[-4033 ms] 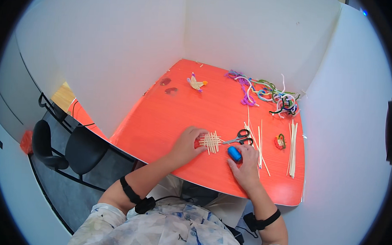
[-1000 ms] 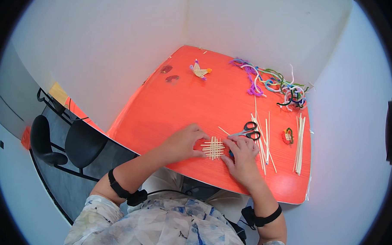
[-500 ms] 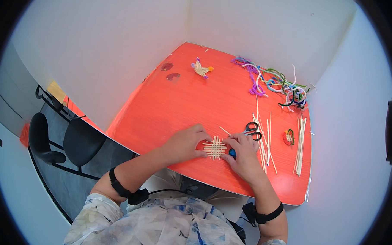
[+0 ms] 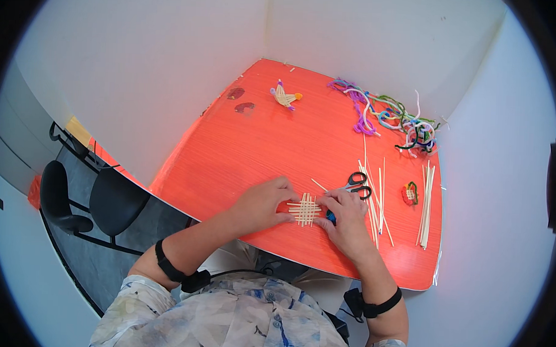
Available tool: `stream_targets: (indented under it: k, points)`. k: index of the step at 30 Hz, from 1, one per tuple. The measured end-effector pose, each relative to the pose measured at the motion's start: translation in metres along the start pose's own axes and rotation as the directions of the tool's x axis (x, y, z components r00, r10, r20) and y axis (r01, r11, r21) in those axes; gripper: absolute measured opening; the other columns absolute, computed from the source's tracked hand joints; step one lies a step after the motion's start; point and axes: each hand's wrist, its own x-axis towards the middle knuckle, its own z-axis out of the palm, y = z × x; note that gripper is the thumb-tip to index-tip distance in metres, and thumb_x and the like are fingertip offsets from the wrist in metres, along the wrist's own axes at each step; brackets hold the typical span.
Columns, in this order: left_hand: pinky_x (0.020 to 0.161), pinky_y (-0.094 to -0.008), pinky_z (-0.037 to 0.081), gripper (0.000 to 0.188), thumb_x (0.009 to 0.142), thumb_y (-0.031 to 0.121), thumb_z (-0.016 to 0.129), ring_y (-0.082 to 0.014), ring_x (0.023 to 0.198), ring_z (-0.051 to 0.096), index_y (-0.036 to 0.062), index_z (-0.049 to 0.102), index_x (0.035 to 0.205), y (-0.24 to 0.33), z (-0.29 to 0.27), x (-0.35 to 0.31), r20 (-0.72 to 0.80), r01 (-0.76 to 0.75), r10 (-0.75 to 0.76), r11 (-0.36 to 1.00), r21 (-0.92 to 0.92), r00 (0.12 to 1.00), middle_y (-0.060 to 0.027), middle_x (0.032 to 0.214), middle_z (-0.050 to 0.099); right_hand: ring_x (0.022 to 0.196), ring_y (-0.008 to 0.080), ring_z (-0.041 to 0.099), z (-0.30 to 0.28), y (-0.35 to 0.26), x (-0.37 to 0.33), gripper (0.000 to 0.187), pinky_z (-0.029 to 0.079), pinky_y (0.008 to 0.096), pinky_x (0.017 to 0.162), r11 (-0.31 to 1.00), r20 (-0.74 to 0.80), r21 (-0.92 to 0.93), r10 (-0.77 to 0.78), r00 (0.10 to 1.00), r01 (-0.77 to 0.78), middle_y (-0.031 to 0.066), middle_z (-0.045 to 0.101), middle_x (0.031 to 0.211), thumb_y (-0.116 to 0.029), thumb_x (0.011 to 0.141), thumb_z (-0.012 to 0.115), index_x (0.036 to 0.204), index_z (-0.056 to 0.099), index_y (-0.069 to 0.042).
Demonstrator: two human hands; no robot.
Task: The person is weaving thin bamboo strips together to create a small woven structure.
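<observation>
A small woven grid of pale sticks [image 4: 303, 209] lies on the red table near its front edge, sticks crossing over and under each other. At its left side my left hand [image 4: 261, 205] holds the stick ends, thumb at the lower corner and fingers at the upper one. My right hand [image 4: 346, 217] grips the opposite side the same way, with its fingertips on the stick ends. Something small and blue [image 4: 331, 216] shows beneath the right palm; its kind is mostly hidden. Black-handled scissors [image 4: 360, 186] lie just beyond the right hand, their blades partly covered.
Loose sticks [image 4: 382, 195] lie right of my hand, with another bundle [image 4: 426, 206] near the table's right edge. Between them sits a small red-and-green craft piece [image 4: 409, 193]. Tangled pipe cleaners [image 4: 419, 135] fill the far right. A star-shaped stick piece [image 4: 285, 98] lies far back. White walls enclose the table.
</observation>
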Motion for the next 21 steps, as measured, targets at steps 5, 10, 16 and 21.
stream_targets:
  k: [5,10,16,21]
  points:
    - [0.079,-0.0346,0.049,0.035,0.076,0.022,0.076,-0.0230,0.092,0.059,0.0057,0.066,0.105,-0.0057,0.0040,-0.0017,-0.057,-0.052,0.051,0.999,-0.016,0.997,-0.0070,0.103,0.058,0.109,0.0246,0.047,0.0012,-0.0005,0.0002,0.039,0.031,0.0422,0.092,1.000,-0.022,-0.017,-0.005,1.000,0.004,0.0033,0.055,0.111,-0.022,0.073,0.077,0.110,0.065,-0.014]
    - [0.076,-0.0329,0.050,0.036,0.076,0.022,0.077,-0.0213,0.089,0.059,0.0061,0.067,0.107,-0.0059,0.0055,-0.0019,-0.071,-0.055,0.055,0.998,0.003,0.996,-0.0066,0.103,0.058,0.108,0.0247,0.047,0.0023,-0.0003,0.0003,0.037,0.031,0.0420,0.092,1.000,-0.027,-0.003,-0.007,1.000,0.007,0.0035,0.055,0.111,-0.022,0.073,0.077,0.108,0.065,-0.013]
    - [0.077,-0.0329,0.050,0.037,0.076,0.023,0.077,-0.0222,0.091,0.059,0.0064,0.066,0.108,-0.0063,0.0064,-0.0028,-0.080,-0.079,0.081,0.997,0.026,0.994,-0.0069,0.103,0.058,0.110,0.0257,0.046,0.0007,-0.0017,-0.0012,0.045,0.030,0.0424,0.092,0.999,-0.013,-0.033,-0.012,1.000,0.012,0.0042,0.054,0.113,-0.023,0.072,0.078,0.112,0.061,-0.013]
    - [0.086,-0.0362,0.048,0.045,0.075,0.030,0.077,-0.0261,0.100,0.058,0.0054,0.063,0.110,-0.0031,0.0034,-0.0046,-0.065,-0.042,0.041,0.999,-0.024,0.997,-0.0101,0.107,0.056,0.112,0.0275,0.045,-0.0041,-0.0031,-0.0086,0.059,0.030,0.0426,0.094,0.998,-0.105,-0.058,0.020,0.994,-0.026,0.0061,0.053,0.115,-0.026,0.070,0.080,0.122,0.055,-0.013]
